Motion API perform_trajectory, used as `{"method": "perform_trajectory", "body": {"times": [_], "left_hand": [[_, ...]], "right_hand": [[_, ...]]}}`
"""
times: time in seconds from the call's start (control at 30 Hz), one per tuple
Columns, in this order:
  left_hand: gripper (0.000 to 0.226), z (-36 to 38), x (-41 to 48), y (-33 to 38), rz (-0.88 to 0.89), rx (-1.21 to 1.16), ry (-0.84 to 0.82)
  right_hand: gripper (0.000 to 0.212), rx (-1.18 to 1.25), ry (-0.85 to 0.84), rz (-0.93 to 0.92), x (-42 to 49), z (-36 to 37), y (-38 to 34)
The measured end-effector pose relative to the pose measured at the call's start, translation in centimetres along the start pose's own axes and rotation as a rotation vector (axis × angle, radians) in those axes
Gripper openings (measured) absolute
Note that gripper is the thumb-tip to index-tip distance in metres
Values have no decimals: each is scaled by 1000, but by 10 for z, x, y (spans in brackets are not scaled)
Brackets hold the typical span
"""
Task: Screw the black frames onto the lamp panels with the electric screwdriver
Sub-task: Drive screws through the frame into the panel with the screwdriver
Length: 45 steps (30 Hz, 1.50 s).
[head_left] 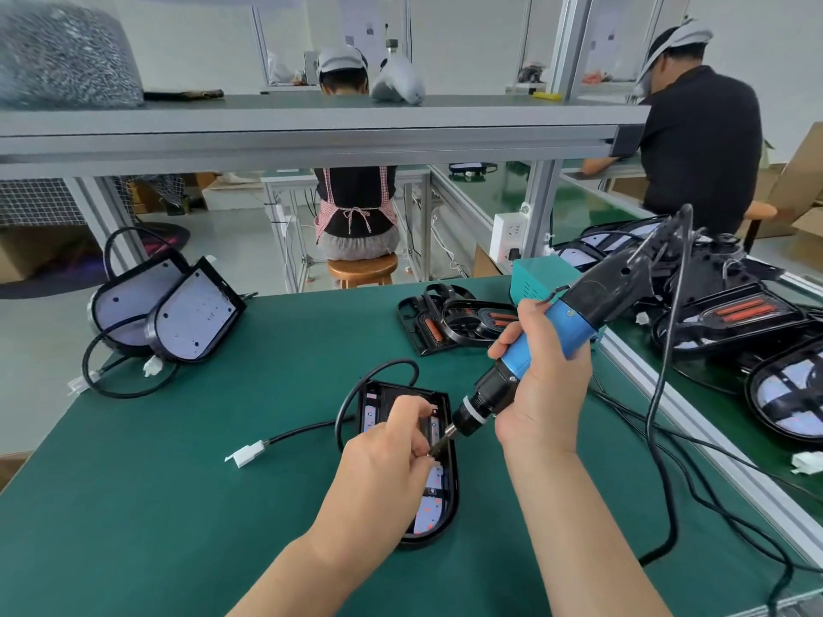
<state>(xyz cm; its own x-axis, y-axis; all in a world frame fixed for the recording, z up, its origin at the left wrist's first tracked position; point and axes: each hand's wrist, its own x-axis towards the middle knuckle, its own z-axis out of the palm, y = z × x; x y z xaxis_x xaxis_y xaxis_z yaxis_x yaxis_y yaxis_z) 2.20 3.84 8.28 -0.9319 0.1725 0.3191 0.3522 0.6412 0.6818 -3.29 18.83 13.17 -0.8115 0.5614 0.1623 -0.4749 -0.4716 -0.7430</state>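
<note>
A lamp panel with a black frame [447,496] lies flat on the green mat in front of me, its black cable ending in a white connector [246,454]. My right hand [545,385] grips the blue and black electric screwdriver [547,336], tilted so that its bit points down-left at the panel. My left hand [392,456] rests over the panel and pinches the bit tip, perhaps with a screw, at the frame. The left hand hides much of the panel.
Two finished lamp panels [178,313] lean together at the mat's far left. Loose black frames [445,322] lie at the back centre. A pile of lamp parts [735,313] fills the right bench. The screwdriver's cable [668,420] trails right. Two people work at benches behind.
</note>
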Motion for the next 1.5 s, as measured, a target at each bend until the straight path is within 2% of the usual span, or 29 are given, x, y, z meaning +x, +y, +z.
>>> {"method": "perform_trajectory", "body": {"times": [0.17,0.3,0.37,0.47,0.57,0.67,0.77,1.03,1.27,1.5], "left_hand": [[53,-7,-4,-12,-65,26,66],[38,-12,-19,-38,-194,-7,378],[35,-8,-27,-48,-332,-88,430],[34,-2,-26,-54,-529,-143,216],[54,-2,-9,-54,-626,-218,87],[59,0,4,-59,-663,-276,6],[52,3,8,-65,-659,-446,-73],[52,7,6,-69,-675,-546,-64],[56,7,6,-70,-675,-536,-63],[50,7,6,-68,-678,-559,-88]], "right_hand": [[14,30,27,33,3,9,11],[17,66,40,52,18,24,19],[17,67,42,46,27,32,25],[16,8,30,25,37,45,38],[18,-46,10,17,40,57,54],[18,-75,-15,26,40,66,66],[19,-81,-13,33,42,69,73],[17,-118,-39,53,48,69,77],[18,-113,-60,69,47,67,82],[18,-114,-104,54,47,68,85]]}}
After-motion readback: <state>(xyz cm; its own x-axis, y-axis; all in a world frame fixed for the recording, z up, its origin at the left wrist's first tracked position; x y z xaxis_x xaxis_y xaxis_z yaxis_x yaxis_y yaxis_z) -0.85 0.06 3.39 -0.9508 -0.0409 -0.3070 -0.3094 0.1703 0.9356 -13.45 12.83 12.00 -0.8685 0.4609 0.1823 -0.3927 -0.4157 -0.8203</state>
